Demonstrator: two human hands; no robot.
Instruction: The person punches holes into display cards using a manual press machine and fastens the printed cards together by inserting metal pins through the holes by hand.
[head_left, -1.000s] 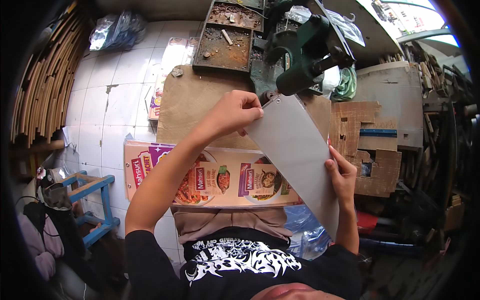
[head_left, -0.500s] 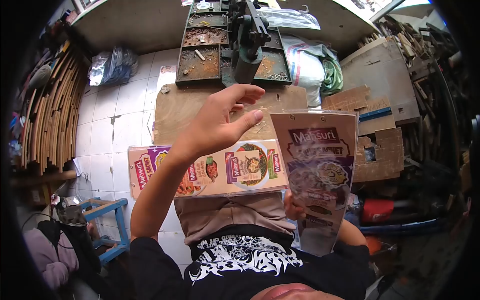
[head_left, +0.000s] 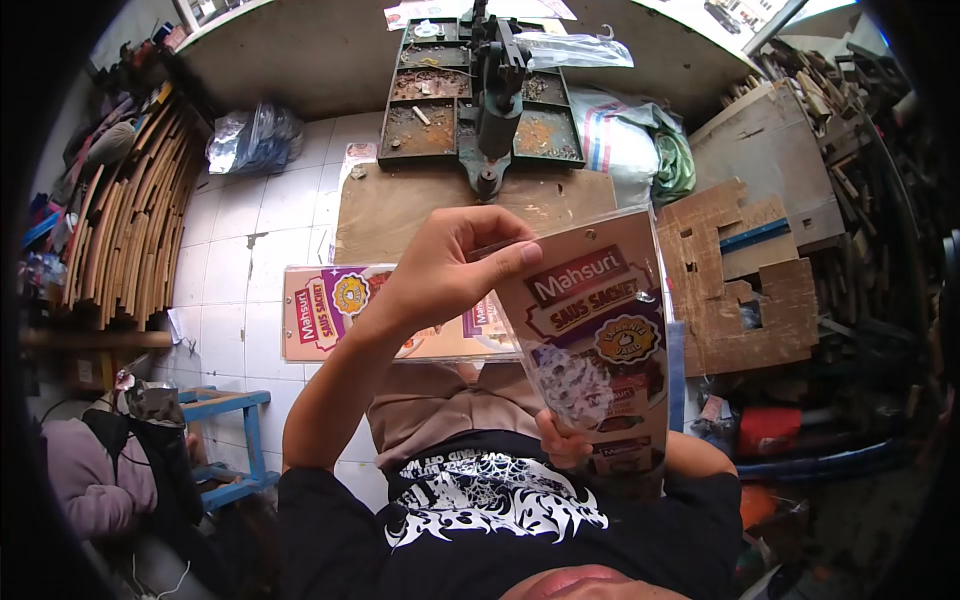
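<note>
At left, a flat sign (head_left: 308,325) lies crosswise beyond the lap. At centre, the left hand (head_left: 452,265) pinches the upper left corner of a second sign, the held sign (head_left: 605,300), thumb and fingers together; below, the right hand (head_left: 562,440) curls its fingers around the left edge. The step appears to be two-handed positioning; the next move calls for a steady grip against flexing. The held sign, raised and tilted before the torso, is glossy, red-and-purple-printed, clear-edged, with a metal eyelet (head_left: 590,236) at top.
</note>
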